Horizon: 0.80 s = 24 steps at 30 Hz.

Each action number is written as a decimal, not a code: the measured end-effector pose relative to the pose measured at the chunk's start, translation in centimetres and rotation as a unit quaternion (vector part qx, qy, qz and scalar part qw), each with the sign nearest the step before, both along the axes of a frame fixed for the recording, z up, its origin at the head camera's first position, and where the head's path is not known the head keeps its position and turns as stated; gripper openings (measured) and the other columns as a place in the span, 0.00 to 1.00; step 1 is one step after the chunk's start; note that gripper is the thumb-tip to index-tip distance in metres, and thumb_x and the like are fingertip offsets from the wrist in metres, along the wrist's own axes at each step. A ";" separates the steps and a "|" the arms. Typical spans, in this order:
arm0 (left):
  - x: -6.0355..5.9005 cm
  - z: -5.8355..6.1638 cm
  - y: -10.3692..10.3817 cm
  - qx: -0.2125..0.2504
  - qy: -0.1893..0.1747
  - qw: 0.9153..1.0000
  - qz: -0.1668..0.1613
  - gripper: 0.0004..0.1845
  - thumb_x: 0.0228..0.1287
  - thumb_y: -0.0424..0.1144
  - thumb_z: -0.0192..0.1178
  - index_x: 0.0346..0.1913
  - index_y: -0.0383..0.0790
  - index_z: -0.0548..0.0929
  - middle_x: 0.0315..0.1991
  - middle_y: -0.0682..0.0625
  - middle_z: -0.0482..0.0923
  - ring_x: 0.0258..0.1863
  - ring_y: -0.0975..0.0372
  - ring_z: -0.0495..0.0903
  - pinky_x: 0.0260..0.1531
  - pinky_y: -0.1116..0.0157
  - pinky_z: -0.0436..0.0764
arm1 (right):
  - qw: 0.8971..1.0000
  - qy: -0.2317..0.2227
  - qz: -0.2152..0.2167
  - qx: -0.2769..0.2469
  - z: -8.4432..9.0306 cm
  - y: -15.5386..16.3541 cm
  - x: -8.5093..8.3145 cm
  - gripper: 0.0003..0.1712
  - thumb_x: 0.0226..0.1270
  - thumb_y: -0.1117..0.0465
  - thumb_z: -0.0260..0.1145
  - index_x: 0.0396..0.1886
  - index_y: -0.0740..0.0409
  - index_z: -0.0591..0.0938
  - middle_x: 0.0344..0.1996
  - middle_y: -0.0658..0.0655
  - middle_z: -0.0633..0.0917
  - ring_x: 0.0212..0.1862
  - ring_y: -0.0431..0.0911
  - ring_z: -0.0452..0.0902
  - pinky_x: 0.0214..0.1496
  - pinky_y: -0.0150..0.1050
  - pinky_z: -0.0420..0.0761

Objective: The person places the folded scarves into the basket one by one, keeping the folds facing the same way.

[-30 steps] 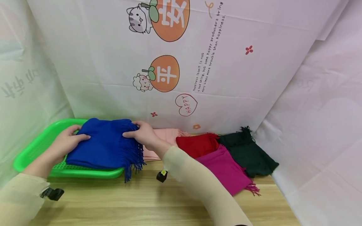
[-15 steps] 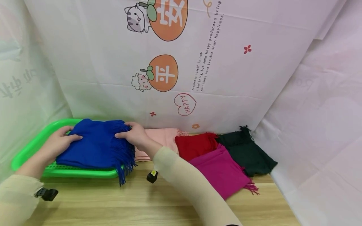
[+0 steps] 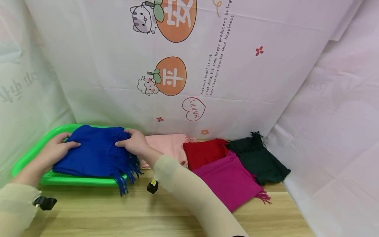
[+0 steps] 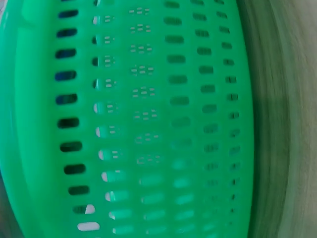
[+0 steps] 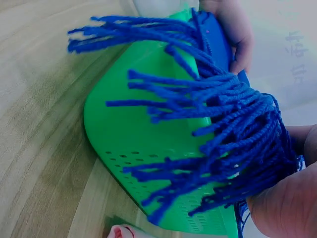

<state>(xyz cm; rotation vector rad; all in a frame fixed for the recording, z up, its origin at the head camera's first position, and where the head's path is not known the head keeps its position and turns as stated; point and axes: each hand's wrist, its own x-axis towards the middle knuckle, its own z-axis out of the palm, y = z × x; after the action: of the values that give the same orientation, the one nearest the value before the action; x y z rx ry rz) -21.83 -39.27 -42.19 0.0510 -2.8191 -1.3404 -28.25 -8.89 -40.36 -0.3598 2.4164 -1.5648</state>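
A folded blue scarf (image 3: 88,151) with a fringed right end lies over the green plastic basket (image 3: 80,181). My left hand (image 3: 56,149) grips its left side, thumb on top and fingers beneath. At the fringed end my right hand (image 3: 133,143) pinches the scarf, thumb on top. In the right wrist view the fringe (image 5: 242,134) hangs over the basket's end wall (image 5: 148,119), and part of the right hand (image 5: 287,203) shows beside it. The left wrist view shows the slotted side of the basket (image 4: 158,124), with blue behind some slots.
Right of the basket lie a pink folded scarf (image 3: 165,144), a red one (image 3: 205,153), a magenta one (image 3: 228,184) and a dark green one (image 3: 260,161). All rest on the wooden table (image 3: 118,214). White printed sheets (image 3: 237,65) stand behind and at both sides.
Both hands have moved the blue scarf left, further over the basket. The head view has shifted slightly. The other scarves have stayed put.
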 end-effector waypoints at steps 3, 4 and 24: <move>0.2 0.0 -0.3 -0.004 0.002 1.000 0.002 0.36 0.92 0.49 0.48 0.79 0.18 0.59 0.79 0.14 0.51 0.72 0.21 0.60 0.62 0.27 0.68 | 1.000 -0.007 0.003 -0.002 0.1 -0.6 0.2 0.39 0.73 0.56 0.81 0.81 0.43 0.78 0.77 0.45 0.78 0.75 0.49 0.77 0.71 0.52 0.83; 0.2 0.0 -0.4 -0.008 0.003 1.000 0.004 0.35 0.92 0.49 0.48 0.78 0.18 0.60 0.78 0.14 0.51 0.72 0.21 0.60 0.61 0.28 0.68 | 1.000 -0.009 0.004 -0.002 0.1 -0.8 0.3 0.39 0.73 0.57 0.81 0.81 0.43 0.78 0.77 0.45 0.79 0.75 0.49 0.78 0.70 0.51 0.84; 0.4 -1.4 -1.9 -0.029 0.000 0.999 0.016 0.37 0.91 0.48 0.48 0.79 0.15 0.56 0.77 0.11 0.50 0.72 0.17 0.56 0.64 0.24 0.64 | 1.000 0.012 -0.010 0.027 -1.6 -3.2 0.7 0.40 0.72 0.60 0.82 0.80 0.40 0.78 0.72 0.42 0.82 0.51 0.39 0.86 0.47 0.39 0.87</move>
<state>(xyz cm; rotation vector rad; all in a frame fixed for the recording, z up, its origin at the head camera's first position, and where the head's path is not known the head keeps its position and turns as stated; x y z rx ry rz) -21.39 -41.19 -43.56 0.0957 -2.8431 -1.2517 -27.54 -12.07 -41.97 -0.3474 2.4836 -1.5086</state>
